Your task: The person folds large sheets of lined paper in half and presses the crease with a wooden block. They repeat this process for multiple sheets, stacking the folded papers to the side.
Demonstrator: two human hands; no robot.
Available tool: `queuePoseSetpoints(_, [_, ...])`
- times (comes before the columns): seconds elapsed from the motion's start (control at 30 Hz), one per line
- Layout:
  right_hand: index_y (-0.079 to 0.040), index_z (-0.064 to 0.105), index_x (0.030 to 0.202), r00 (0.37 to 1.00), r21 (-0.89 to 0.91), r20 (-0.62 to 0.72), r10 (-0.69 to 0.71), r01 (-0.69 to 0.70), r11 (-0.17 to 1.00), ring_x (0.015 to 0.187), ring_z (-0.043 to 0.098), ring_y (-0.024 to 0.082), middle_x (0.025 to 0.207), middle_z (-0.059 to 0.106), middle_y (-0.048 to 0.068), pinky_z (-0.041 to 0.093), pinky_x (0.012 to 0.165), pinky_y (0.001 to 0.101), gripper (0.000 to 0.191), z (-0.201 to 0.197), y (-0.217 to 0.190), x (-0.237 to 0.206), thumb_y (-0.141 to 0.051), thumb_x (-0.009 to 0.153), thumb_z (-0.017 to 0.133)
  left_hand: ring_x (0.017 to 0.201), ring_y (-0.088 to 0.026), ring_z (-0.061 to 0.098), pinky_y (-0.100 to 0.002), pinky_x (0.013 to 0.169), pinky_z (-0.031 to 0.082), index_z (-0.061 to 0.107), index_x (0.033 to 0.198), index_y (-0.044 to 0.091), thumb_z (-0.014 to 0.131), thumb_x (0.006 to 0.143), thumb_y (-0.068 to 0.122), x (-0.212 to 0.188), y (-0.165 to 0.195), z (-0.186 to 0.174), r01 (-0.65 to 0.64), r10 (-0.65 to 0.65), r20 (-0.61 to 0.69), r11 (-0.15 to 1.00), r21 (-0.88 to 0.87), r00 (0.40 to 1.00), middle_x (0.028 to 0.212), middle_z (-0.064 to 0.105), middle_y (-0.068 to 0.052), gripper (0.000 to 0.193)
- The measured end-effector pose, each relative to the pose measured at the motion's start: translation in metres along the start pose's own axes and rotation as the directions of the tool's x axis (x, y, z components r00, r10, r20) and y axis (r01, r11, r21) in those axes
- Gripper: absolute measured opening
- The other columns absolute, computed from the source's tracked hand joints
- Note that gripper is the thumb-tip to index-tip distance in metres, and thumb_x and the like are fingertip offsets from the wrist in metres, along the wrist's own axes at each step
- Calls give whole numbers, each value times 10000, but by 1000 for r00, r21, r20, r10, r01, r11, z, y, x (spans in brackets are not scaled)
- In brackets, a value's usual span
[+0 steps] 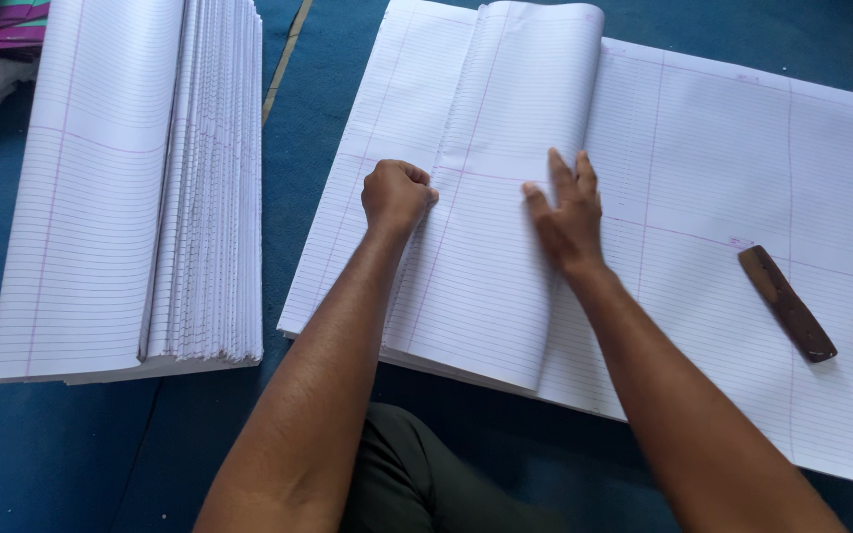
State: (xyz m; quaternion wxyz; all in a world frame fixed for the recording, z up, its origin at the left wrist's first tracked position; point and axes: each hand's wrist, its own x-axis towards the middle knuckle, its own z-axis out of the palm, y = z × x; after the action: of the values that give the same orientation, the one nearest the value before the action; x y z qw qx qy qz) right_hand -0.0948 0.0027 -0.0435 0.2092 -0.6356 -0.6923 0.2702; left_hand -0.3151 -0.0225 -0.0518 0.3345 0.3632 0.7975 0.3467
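On the blue floor (308, 118), our left hand (397, 194) makes a fist and our right hand (570, 212) lies spread flat on the folded sheet (505, 247); it looks thin and bendy, easiest to grab at its edge.

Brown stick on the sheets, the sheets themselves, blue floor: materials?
Brown stick: looks like wood, worn and dark, slightly glossy, with pale specks; could be bone or plastic. Ruled sheets: thin matte white paper, curling softly where the right hand and left hand fold it. Blue floor: seemingly low-pile carpet or felt, with a fuzzy, non-reflective texture.
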Motion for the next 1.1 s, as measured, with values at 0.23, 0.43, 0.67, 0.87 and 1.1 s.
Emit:
queuePoseSetpoints(0.23, [-180, 176, 1639, 995, -34, 29, -101, 101, 994, 1588, -2, 381, 1704, 4, 223, -45, 1263, 542, 726, 1, 12, 6, -490, 1013, 373, 857, -171, 765, -296, 787, 645, 764, 948, 75, 819, 795, 93, -3, 5, -4, 6, -6, 9, 1000, -4, 1000, 952, 776, -107, 164])
queuePoseSetpoints(0.43, [-197, 122, 1640, 995, -94, 78, -56, 64, 994, 1580, -34, 368, 1697, -75, 209, -81, 1249, 530, 788, 4, 18, 9, -540, 986, 397, 870, -181, 768, -304, 816, 629, 782, 901, 75, 822, 765, 51, 1, 3, -5, 10, -9, 19, 1000, -25, 1000, 945, 786, -110, 144])
queuePoseSetpoints(0.67, [-199, 92, 1642, 993, -171, 101, -68, 84, 982, 1579, -12, 359, 1691, -97, 227, -74, 1256, 518, 851, 5, 18, 10, -580, 960, 431, 806, -166, 770, -301, 791, 635, 788, 871, 80, 807, 745, 28, 10, 2, -4, 21, -20, 47, 999, -27, 999, 902, 795, -101, 138])
queuePoseSetpoints(0.87, [-199, 82, 1640, 992, -192, 108, -69, 89, 977, 1579, -44, 363, 1686, -107, 230, -69, 1252, 509, 858, 4, 20, 9, -583, 960, 437, 787, -151, 765, -295, 772, 634, 784, 873, 85, 798, 754, 27, 10, 2, -2, 36, -35, 50, 999, -35, 998, 894, 791, -93, 133])
queuePoseSetpoints(1.1, [-208, 91, 1639, 991, -217, 127, -32, 59, 974, 1569, -57, 386, 1687, -111, 219, -40, 1257, 518, 845, 3, 15, 6, -587, 962, 425, 790, -137, 763, -295, 764, 641, 778, 890, 90, 785, 778, 39, 8, 2, -1, 57, -54, 63, 998, -38, 997, 906, 796, -84, 124])
